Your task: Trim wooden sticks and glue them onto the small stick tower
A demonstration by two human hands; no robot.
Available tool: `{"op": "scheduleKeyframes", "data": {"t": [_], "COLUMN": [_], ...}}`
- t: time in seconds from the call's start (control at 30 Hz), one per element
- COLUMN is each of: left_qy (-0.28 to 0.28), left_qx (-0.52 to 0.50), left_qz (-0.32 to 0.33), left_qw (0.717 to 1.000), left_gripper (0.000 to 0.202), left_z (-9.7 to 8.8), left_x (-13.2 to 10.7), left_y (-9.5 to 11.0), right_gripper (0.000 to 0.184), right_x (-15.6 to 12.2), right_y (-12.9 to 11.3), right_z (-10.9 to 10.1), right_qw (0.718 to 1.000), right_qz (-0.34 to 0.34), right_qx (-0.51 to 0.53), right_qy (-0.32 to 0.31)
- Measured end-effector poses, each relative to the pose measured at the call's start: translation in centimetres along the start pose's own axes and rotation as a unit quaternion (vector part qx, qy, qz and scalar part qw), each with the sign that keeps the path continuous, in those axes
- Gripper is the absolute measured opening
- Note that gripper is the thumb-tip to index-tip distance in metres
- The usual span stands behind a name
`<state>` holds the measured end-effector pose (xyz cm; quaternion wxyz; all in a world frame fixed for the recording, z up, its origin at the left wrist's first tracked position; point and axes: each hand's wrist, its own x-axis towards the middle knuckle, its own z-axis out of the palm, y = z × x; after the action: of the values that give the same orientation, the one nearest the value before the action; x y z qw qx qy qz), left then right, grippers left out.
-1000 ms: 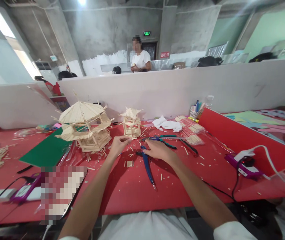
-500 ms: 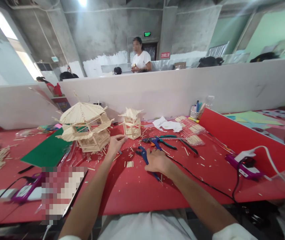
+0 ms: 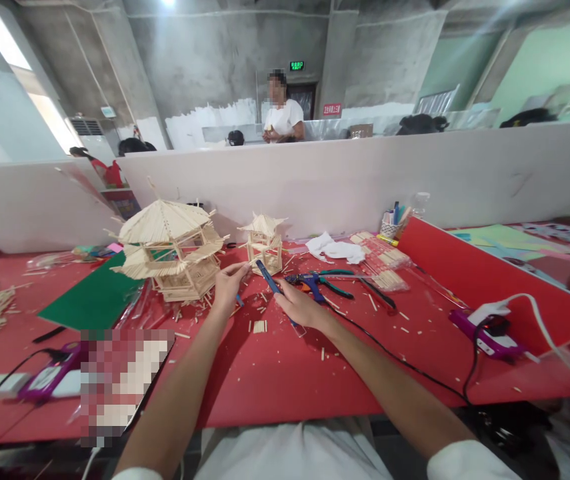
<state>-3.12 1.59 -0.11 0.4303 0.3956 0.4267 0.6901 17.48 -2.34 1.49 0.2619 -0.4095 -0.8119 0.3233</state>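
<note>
Trimming step, apparently: left hand fingers pinch what looks like a thin stick, right hand fingers grasp blue cutter, toward worktop far edge; next calls for aligning tips to stick.

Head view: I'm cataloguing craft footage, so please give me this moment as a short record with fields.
Right hand: holding a blue tool
Left hand: fingertips together near the tool's tip; any held piece too small to tell
Models: large stick pavilion, left of small stick pavilion
Table: red, scattered with stick bits
Right side: teal-handled pliers, white cloth
</note>
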Motion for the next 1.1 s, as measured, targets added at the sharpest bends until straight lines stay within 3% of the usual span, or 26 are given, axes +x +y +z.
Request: {"op": "scheduleKeyframes", "data": {"t": [0.1, 0.3, 1.1], "left_qy": [0.014, -0.011, -0.008], "left_qx": [-0.033, -0.002, -0.014], "left_qz": [-0.011, -0.031, -0.042], "left_qw": [0.999, 0.999, 0.999], "left_gripper": [0.043, 0.041, 0.044], "left_z": [0.2, 0.8, 1.0], "left_x": [-0.1, -0.7, -1.1], "left_y": [0.1, 0.2, -0.3], "right_gripper": [0.039, 0.043, 0.043], "right_x": [-0.1, 0.1, 0.3], "right_y": [-0.1, 0.3, 0.4], "right_z": [0.3, 0.5, 0.3], "right_qw": [0.999, 0.997, 0.998], "right_qz": [-0.019, -0.048, -0.049], "right_qx": [0.021, 0.041, 0.037], "right_qy": [0.018, 0.034, 0.031]}}
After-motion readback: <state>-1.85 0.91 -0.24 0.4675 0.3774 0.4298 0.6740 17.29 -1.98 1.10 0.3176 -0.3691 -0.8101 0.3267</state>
